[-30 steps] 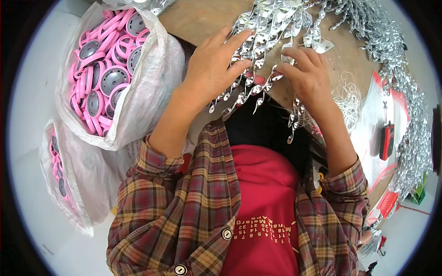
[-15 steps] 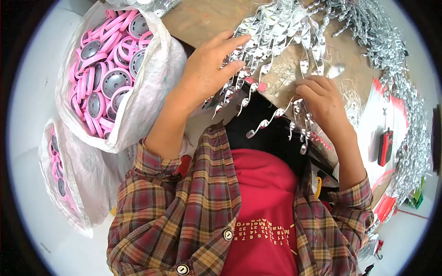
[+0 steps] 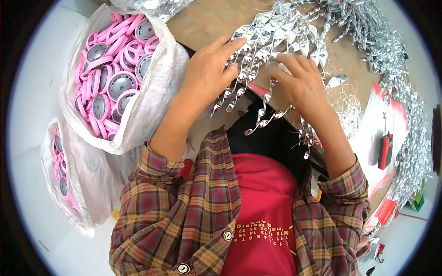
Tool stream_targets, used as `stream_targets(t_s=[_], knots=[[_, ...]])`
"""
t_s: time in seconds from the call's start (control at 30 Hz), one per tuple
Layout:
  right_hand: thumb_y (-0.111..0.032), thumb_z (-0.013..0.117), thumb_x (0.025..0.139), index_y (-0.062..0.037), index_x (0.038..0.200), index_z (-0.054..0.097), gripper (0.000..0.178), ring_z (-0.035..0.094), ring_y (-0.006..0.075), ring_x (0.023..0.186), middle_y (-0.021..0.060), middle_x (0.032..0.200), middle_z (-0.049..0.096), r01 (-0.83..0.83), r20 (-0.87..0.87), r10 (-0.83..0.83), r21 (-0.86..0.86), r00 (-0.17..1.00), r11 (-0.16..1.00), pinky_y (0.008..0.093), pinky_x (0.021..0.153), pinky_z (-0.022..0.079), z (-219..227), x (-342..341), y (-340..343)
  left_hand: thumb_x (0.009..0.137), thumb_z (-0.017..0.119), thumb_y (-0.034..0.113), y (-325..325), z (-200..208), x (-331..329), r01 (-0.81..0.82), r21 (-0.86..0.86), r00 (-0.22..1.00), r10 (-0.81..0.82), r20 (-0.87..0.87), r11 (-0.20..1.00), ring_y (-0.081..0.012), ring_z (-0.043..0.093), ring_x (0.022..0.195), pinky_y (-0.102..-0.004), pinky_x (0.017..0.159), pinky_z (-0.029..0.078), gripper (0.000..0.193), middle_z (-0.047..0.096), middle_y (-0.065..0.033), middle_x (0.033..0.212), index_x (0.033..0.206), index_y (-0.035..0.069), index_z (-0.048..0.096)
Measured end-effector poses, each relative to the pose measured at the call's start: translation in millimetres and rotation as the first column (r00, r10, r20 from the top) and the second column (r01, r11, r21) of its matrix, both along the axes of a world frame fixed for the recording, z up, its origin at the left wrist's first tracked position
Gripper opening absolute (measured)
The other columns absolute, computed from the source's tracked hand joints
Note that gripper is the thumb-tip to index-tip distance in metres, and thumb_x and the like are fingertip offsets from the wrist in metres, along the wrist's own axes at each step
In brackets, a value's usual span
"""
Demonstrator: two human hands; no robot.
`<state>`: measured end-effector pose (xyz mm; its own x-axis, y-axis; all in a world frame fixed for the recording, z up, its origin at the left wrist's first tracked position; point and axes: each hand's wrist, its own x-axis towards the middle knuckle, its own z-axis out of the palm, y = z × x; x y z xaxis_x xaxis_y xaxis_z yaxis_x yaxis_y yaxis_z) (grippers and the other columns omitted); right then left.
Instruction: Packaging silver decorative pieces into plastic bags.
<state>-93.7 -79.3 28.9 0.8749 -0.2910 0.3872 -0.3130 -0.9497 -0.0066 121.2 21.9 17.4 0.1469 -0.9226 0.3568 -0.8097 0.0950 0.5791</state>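
Shiny silver twisted foil strips (image 3: 269,34) lie in a bunch on the brown table, their ends dangling over its near edge. My left hand (image 3: 207,76) is at the left side of the bunch, thumb and index finger spread apart and touching the outer strips. My right hand (image 3: 301,85) is bent over the near part of the bunch, its fingers curled toward the thumb around strips; the exact grip is partly hidden. One loose curled strip (image 3: 263,123) hangs below, between my hands, and other strip ends hang beneath my right wrist.
At left stands a white woven sack (image 3: 161,106) full of pink-and-grey wheels (image 3: 122,85), with a second sack (image 3: 87,184) below it. A long silver garland (image 3: 391,60) runs along the right. Nearby are a red-and-black device (image 3: 385,151) and tangled white thread (image 3: 349,108).
My right hand has moved left and slightly up, closer to my left hand. The dangling strips have shifted with it. My left hand has stayed nearly in place.
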Motion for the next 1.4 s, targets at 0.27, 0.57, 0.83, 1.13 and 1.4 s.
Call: stream_targets(t_s=[0.27,0.57,0.83,1.13,1.4], knots=[[0.0,0.057,0.073,-0.0113,0.101,0.064,0.032,0.056,0.0234,0.095,0.0046,0.101,0.062,0.03,-0.044,-0.026,0.107,0.999,0.994,0.0356,0.083,0.042,5,0,1,0.08,0.061,0.013,-1,-1,9,0.011,0.0,1.0,-0.011,-0.02,1.0,-0.033,0.056,0.112,-0.0359,0.095,0.045,0.048,0.054,-0.0168,0.129,0.127,0.019,0.057],[0.001,0.058,0.076,-0.0107,0.107,0.063,0.034,0.06,0.0263,0.092,0.0071,0.094,0.064,0.05,0.072,-0.064,0.179,0.995,0.983,0.037,0.082,0.045,3,10,-3,0.079,0.066,0.022,4,9,1,0.022,0.024,0.998,-0.021,-0.052,0.999,-0.0363,0.051,0.118,-0.0391,0.098,0.041,0.051,0.05,-0.0205,0.132,0.129,0.015,0.055],[0.0,0.059,0.079,-0.0079,0.103,0.063,0.026,0.062,0.0276,0.084,0.0091,0.091,0.063,0.066,0.112,-0.123,0.42,0.986,0.905,0.0354,0.073,0.048,-1,9,-8,0.075,0.071,0.031,3,-3,-18,-0.058,-0.015,0.972,0.06,0.225,0.998,-0.0362,0.047,0.12,-0.0424,0.1,0.038,0.057,0.05,-0.0213,0.128,0.125,0.009,0.056],[-0.001,0.059,0.076,-0.0134,0.106,0.066,0.033,0.058,0.0213,0.071,0.004,0.078,0.057,-0.022,0.128,0.011,0.088,0.992,0.996,0.0333,0.065,0.042,-1,14,-6,0.074,0.067,0.025,-4,-9,3,-0.041,0.037,0.997,0.039,0.071,0.998,-0.0335,0.049,0.118,-0.046,0.097,0.038,0.054,0.05,-0.0175,0.13,0.126,0.015,0.056],[-0.006,0.061,0.073,-0.0152,0.093,0.065,0.023,0.058,0.0184,0.074,0.0014,0.082,0.057,0.01,0.04,-0.008,-0.043,0.999,0.999,0.0314,0.068,0.039,-3,21,-7,0.079,0.067,0.021,-2,-7,4,-0.002,0.036,1.0,0.001,0.027,0.999,-0.0376,0.052,0.115,-0.0405,0.096,0.042,0.047,0.051,-0.0197,0.131,0.125,0.012,0.058]])
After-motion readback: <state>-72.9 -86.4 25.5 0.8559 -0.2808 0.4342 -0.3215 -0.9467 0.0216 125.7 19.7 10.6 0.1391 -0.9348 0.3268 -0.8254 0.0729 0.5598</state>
